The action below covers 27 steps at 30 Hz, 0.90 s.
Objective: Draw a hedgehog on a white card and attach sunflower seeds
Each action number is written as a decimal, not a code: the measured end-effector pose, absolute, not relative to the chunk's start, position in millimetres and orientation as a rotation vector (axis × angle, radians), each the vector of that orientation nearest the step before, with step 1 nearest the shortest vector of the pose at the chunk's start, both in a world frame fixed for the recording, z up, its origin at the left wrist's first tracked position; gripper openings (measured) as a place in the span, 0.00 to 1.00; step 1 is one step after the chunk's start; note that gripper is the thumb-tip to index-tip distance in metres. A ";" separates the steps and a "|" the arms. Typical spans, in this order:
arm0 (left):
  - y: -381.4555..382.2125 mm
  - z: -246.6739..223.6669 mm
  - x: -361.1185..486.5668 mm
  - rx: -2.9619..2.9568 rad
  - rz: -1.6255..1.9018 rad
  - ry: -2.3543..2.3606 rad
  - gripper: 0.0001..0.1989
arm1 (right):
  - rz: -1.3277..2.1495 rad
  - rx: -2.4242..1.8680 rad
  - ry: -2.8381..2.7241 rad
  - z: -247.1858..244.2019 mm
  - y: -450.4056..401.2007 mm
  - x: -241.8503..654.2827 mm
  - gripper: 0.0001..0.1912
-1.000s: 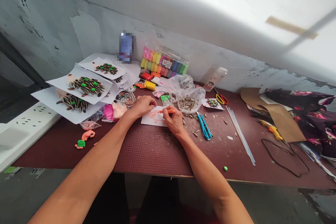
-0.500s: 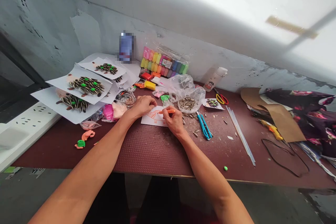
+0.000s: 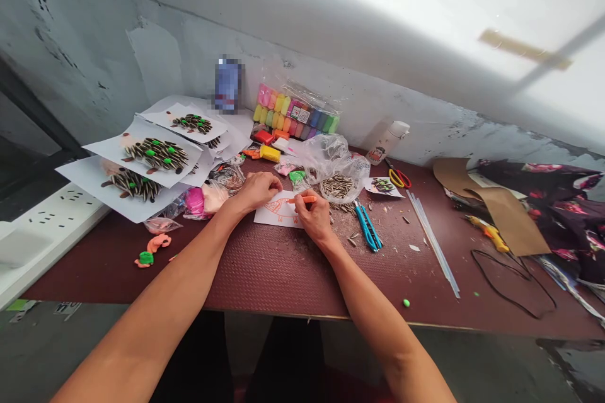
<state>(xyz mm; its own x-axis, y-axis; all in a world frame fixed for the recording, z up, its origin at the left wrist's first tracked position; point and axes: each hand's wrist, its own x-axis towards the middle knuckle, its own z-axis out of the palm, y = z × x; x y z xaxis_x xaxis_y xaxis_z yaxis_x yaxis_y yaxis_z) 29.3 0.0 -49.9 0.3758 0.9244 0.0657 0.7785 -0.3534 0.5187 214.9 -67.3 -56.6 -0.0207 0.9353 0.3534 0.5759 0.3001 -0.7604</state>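
A white sheet of paper lies on the table in front of me, carrying an orange line drawing of a rounded body with short legs. My right hand grips an orange marker, its tip at the upper right part of the drawing. On the sheet's upper left edge rests my left hand, fingers curled and pressed together, holding the paper down. The right hand covers the sheet's right end. Just behind it sits a clear plastic bag with striped sunflower seeds.
Sheets with seed-covered hedgehogs are stacked at the left, beside a power strip. Modelling clay packs stand behind. To the right lie a blue utility knife, scissors, glue sticks and a yellow glue gun.
The marker and my right hand have shifted very slightly over the drawing. My left hand stays in place on the paper.
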 end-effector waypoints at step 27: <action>1.1 -53.8 28.6 2.257 0.514 1.484 0.14 | 0.513 -1.392 -1.605 -50.6 -65.6 217.5 0.15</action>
